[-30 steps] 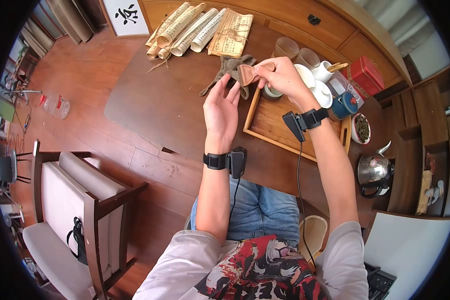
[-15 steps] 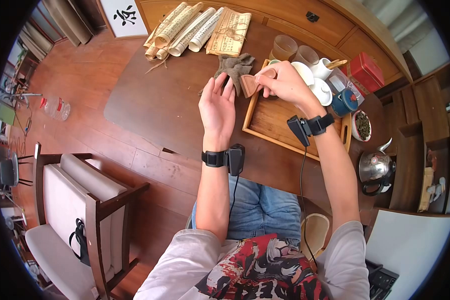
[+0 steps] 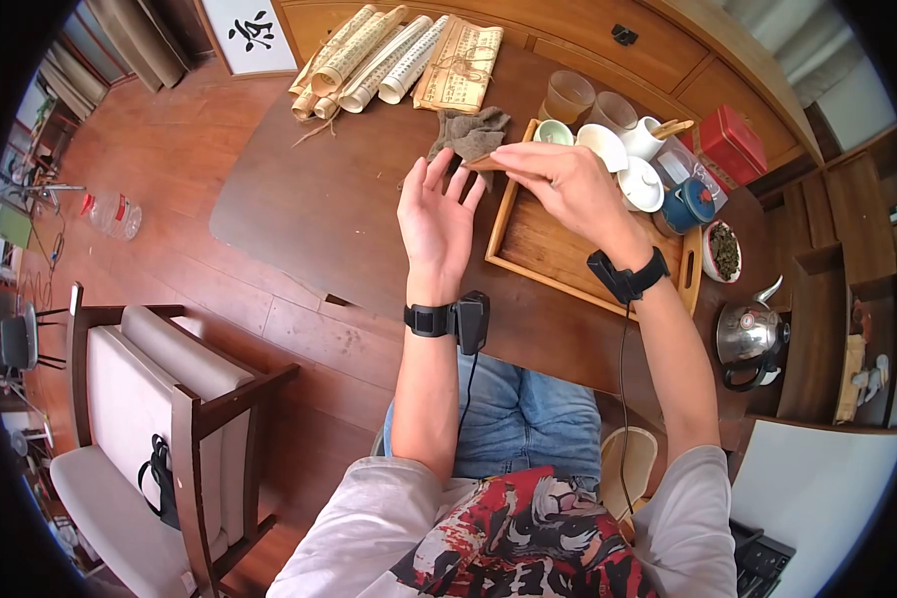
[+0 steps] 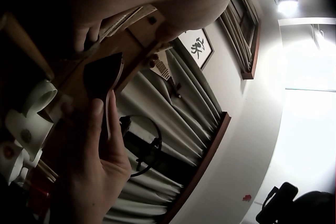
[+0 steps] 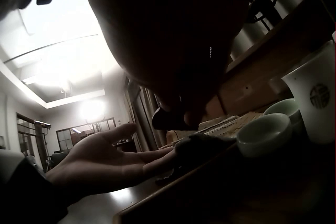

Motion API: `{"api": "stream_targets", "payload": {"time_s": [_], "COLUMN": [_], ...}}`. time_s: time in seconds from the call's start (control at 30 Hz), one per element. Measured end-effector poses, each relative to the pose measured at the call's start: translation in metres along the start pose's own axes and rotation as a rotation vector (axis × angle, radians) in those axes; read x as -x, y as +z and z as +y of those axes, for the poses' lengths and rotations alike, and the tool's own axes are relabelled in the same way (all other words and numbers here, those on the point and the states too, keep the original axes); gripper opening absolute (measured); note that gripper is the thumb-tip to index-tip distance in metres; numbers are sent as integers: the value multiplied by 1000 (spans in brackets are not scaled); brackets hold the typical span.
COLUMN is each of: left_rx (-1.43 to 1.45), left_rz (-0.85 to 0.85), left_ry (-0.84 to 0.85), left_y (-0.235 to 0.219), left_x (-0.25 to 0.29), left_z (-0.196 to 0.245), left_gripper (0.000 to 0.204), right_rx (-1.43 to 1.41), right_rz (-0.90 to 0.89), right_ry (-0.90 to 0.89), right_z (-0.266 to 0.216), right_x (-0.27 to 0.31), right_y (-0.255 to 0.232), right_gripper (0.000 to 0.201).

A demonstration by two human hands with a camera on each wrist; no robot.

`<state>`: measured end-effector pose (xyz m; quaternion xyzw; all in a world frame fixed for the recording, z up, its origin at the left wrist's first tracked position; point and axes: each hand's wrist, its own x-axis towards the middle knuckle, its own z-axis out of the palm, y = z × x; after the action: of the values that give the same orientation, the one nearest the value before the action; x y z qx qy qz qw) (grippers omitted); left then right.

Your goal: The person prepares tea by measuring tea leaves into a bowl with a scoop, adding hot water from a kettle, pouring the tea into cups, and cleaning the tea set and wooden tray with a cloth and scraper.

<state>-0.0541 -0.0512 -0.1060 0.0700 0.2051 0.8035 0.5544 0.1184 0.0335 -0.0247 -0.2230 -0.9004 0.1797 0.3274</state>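
Note:
My right hand (image 3: 573,189) pinches a small brown fan-shaped piece (image 4: 102,74) with a narrow handle between thumb and fingers. In the head view this piece is seen nearly edge-on, just above the left fingertips. Palm up, my left hand (image 3: 436,234) has its fingers extended and slightly spread. Behind those fingers, a crumpled grey-brown cloth (image 3: 473,130) lies on the dark table (image 3: 329,189). A wooden tray (image 3: 543,249) sits below the right hand, with a pale green cup (image 3: 553,133) near its far edge.
White tea ware, including a lidded bowl (image 3: 641,186), stands with a blue pot (image 3: 688,205) at the tray's right. Glasses (image 3: 568,97) and a red box (image 3: 728,145) are behind. Rolled scrolls (image 3: 369,60) lie at the far edge; a steel kettle (image 3: 747,339) stands right.
The right hand has turned so the brown piece goes from showing its broad face to nearly edge-on. The left hand stays nearly in place, its fingers a little more spread.

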Motion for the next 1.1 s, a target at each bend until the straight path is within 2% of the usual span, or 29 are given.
{"api": "stream_targets", "payload": {"time_s": [0.07,0.27,0.57,0.67,0.73,0.77,0.8,0.87,0.93,1.0,1.07,1.1], "left_rx": [22,75,79,23,-253,-364,-363,-719,-707,-572,-619,-589], "left_rz": [-16,0,-2,17,28,52,53,103,84,-119,-91,-111], "left_ry": [-15,1,6,27,51,87,90,285,302,123,143,93], "left_y": [-3,3,-6,-5,1,5,8,17,23,24,36,35], "left_x": [-1,1,-2,3,19,25,31,44,54,63,71,73], "left_z": [-1,0,-4,0,8,11,13,15,21,30,34,37], "left_gripper": [72,75,80,74,63,51,51,45,42,40,43,40], "right_rx": [65,181,333,347,337,327,327,313,320,332,314,297], "right_rz": [-75,-94,-68,1,45,90,89,105,131,111,106,99], "right_ry": [22,-49,-105,-183,-236,-282,-284,-322,-374,-399,-411,-421], "right_z": [-3,0,-6,-14,-23,-27,-33,-43,-46,-52,-54,-55], "right_x": [3,9,20,23,26,28,30,35,37,38,39,40], "right_y": [0,1,-5,-12,-20,-25,-30,-37,-39,-42,-40,-38], "right_gripper": [26,36,40,39,39,39,39,41,42,42,41,40]}}
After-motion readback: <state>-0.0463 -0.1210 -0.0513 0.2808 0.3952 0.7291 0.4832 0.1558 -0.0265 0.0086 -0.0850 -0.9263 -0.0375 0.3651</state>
